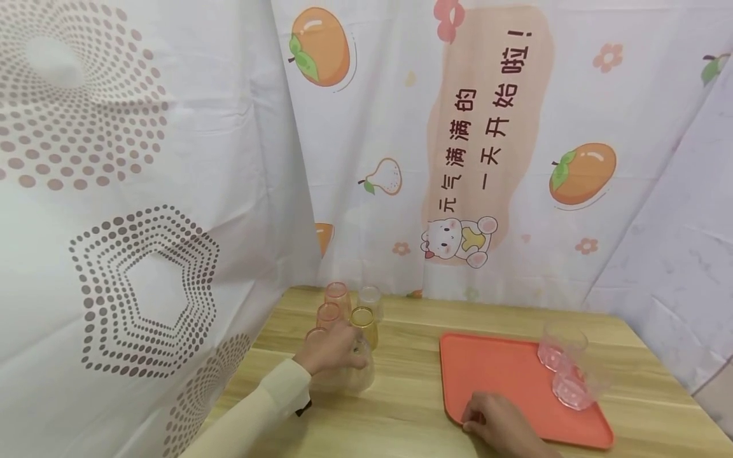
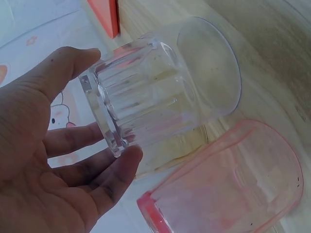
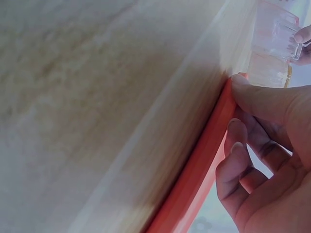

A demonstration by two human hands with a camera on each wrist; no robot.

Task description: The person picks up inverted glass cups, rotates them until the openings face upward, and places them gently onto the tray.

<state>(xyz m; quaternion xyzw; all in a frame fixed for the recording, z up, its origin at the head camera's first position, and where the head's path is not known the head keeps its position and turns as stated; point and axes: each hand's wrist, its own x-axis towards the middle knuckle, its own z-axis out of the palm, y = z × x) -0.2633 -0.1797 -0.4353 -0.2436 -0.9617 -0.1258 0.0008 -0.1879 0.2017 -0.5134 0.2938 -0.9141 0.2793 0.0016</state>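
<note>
My left hand (image 1: 335, 350) grips a clear drinking glass (image 2: 146, 92) around its base, thumb on one side and fingers on the other. The glass is upside down, its mouth towards the table. Close beside it are a pink glass (image 2: 233, 189) and a yellow glass (image 1: 369, 329). More pink glasses (image 1: 338, 296) and another clear glass (image 1: 371, 300) stand behind. At the near left corner of a red tray (image 1: 487, 362), my right hand (image 1: 495, 416) pinches the rim, the thumb on its edge and the other fingers curled.
Two see-through glasses, a farther one (image 1: 552, 355) and a nearer one (image 1: 572, 389), stand on the tray's right part, their bases looking pink. The wooden table (image 1: 401, 388) meets a printed curtain (image 1: 389, 127) at the back and another curtain (image 1: 149, 286) on the left.
</note>
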